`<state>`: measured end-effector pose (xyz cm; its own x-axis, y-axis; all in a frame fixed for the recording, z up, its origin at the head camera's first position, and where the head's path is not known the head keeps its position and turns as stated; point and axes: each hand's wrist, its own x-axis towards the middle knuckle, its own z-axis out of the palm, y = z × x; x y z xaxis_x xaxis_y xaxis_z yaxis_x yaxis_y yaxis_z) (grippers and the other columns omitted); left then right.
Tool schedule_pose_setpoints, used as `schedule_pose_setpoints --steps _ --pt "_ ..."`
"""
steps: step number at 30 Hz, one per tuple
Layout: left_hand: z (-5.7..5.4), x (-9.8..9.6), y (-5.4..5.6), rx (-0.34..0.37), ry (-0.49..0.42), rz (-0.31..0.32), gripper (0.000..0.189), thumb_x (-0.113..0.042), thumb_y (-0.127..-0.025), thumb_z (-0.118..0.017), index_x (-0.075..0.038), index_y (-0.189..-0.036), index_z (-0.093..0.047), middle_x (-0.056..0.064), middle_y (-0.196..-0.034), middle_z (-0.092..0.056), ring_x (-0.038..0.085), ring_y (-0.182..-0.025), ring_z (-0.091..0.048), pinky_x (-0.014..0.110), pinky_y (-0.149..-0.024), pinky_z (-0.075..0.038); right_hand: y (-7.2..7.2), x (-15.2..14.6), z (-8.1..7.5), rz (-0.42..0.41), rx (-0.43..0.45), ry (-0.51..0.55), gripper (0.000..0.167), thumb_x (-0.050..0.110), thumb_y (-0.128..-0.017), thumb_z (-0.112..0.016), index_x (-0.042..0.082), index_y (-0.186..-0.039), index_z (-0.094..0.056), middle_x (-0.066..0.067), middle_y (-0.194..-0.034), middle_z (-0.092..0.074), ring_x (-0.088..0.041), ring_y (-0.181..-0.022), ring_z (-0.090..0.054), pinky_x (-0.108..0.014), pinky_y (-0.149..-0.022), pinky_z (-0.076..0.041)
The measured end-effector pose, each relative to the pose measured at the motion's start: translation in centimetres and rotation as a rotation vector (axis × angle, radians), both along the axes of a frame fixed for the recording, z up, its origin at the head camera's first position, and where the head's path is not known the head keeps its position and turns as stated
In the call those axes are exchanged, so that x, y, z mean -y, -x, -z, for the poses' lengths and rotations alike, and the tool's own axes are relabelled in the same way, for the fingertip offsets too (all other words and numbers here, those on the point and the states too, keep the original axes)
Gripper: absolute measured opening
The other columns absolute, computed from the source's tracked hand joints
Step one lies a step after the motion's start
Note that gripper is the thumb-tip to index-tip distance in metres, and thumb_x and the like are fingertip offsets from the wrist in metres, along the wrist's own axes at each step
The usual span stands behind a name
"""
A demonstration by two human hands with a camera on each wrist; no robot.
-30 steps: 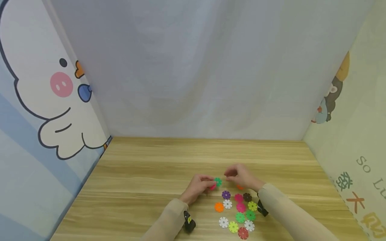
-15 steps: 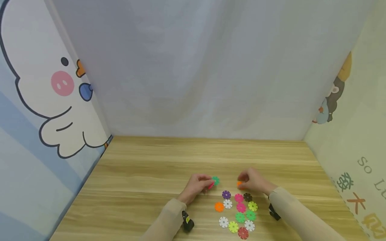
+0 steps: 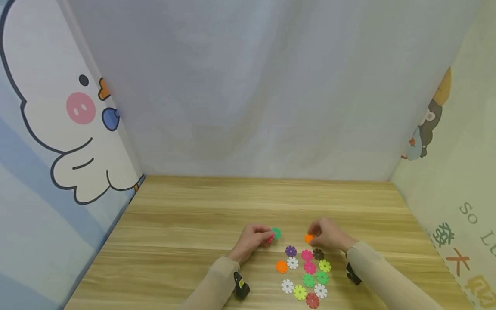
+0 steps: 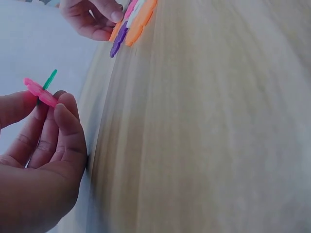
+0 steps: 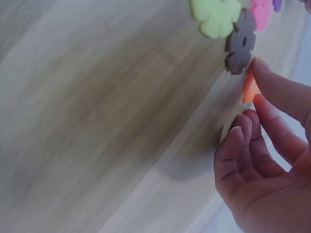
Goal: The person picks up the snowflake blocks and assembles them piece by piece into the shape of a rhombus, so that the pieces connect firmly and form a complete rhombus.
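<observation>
Between thumb and fingers, my left hand [image 3: 249, 243] pinches a pink notched plastic disc [image 4: 41, 92]. A green notched disc [image 4: 50, 79] is joined to it, standing crosswise, and shows past the fingertips in the head view. To the right, my right hand [image 3: 330, 235] has thumb and forefinger on the edges of an orange notched disc [image 5: 250, 89] at the back of the loose discs. Its other fingers curl loosely below in the right wrist view. A brown disc [image 5: 241, 42] lies just beside that thumb.
Several loose notched discs lie flat in front of the hands, among them a purple disc [image 3: 291, 251], another orange disc [image 3: 281, 267], a yellow disc [image 3: 300, 292] and a red disc [image 3: 312, 300]. Behind the wooden table [image 3: 217, 198] hangs a pale curtain [image 3: 248, 94].
My right hand has moved right, away from the green disc, down to the orange disc and taken it between thumb and forefinger. My left hand keeps hold of the joined discs, tilted slightly.
</observation>
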<state>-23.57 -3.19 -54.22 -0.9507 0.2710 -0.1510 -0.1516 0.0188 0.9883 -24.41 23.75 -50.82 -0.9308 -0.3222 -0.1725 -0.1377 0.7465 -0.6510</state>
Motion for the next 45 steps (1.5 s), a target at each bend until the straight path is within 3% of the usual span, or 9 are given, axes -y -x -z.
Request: schedule_pose_setpoints --steps 12,28,37,45 --pt "-0.1 0.2 -0.3 -0.003 0.000 -0.020 0.019 -0.012 -0.087 -0.071 0.005 -0.093 -0.070 0.008 -0.081 -0.068 0.015 -0.070 -0.061 0.033 -0.069 -0.053 0.0 0.4 0.0 -0.054 -0.065 0.019 0.021 -0.001 -0.075 -0.075 0.007 -0.089 -0.063 -0.001 -0.081 -0.058 -0.017 -0.074 -0.054 -0.033 -0.068 -0.049" --pt "0.1 0.4 -0.1 0.020 -0.012 -0.017 0.018 -0.009 -0.086 -0.070 0.007 -0.095 -0.069 0.012 -0.083 -0.069 0.020 -0.072 -0.065 0.035 -0.069 -0.054 0.3 2.2 -0.7 -0.076 -0.172 0.029 0.009 0.009 -0.088 -0.069 0.010 -0.096 -0.071 0.003 -0.091 -0.067 -0.016 -0.084 -0.061 -0.038 -0.077 -0.050" --pt "0.2 0.1 0.1 0.029 0.018 -0.018 0.017 -0.009 -0.087 -0.070 0.006 -0.094 -0.070 0.008 -0.082 -0.068 0.015 -0.070 -0.062 0.035 -0.070 -0.054 0.6 3.1 -0.5 -0.092 -0.204 0.038 0.008 0.010 -0.088 -0.068 0.010 -0.096 -0.072 0.004 -0.090 -0.067 -0.015 -0.082 -0.061 -0.035 -0.075 -0.050" --pt "-0.1 0.1 -0.3 -0.005 0.002 0.031 0.015 -0.002 -0.088 -0.065 0.011 -0.093 -0.068 0.016 -0.082 -0.068 0.018 -0.070 -0.063 0.039 -0.072 -0.054 0.6 4.7 -0.2 -0.129 -0.190 0.104 0.009 0.008 -0.089 -0.067 0.012 -0.096 -0.072 0.004 -0.092 -0.068 -0.015 -0.086 -0.062 -0.036 -0.078 -0.051"
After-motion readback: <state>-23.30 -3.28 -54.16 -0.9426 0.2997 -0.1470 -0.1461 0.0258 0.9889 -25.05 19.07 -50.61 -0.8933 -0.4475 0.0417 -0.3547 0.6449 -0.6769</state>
